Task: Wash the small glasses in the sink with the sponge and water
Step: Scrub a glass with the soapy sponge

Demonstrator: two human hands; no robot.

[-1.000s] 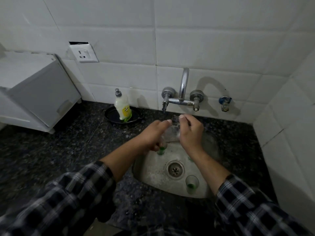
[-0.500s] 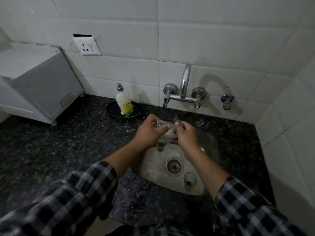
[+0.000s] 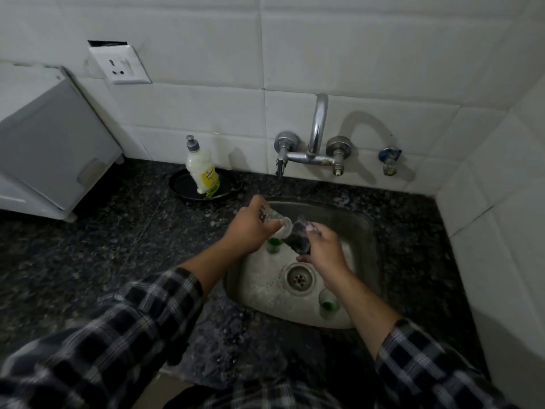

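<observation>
Over the steel sink [image 3: 362, 231], my left hand [image 3: 249, 231] grips a clear small glass [image 3: 275, 219], tilted on its side with one end towards my right hand. My right hand [image 3: 323, 249] holds a dark, blurred thing that looks like the sponge [image 3: 298, 242], just right of that glass. Two more small glasses with green bottoms stand in the basin: one [image 3: 274, 246] partly hidden under my left hand, the other [image 3: 328, 304] near the front rim beside my right forearm. The drain [image 3: 299, 278] lies between them.
A wall tap [image 3: 317, 134] hangs over the back of the sink. A dish soap bottle [image 3: 203, 169] stands in a black dish [image 3: 184, 184] on the dark granite counter [image 3: 103, 261]. A white appliance [image 3: 44, 149] sits at the left. Tiled walls close the back and right.
My hands have come apart: the left now holds the glass alone, tilted sideways, and the right has drawn off to the right with the dark thing. The view has moved closer.
</observation>
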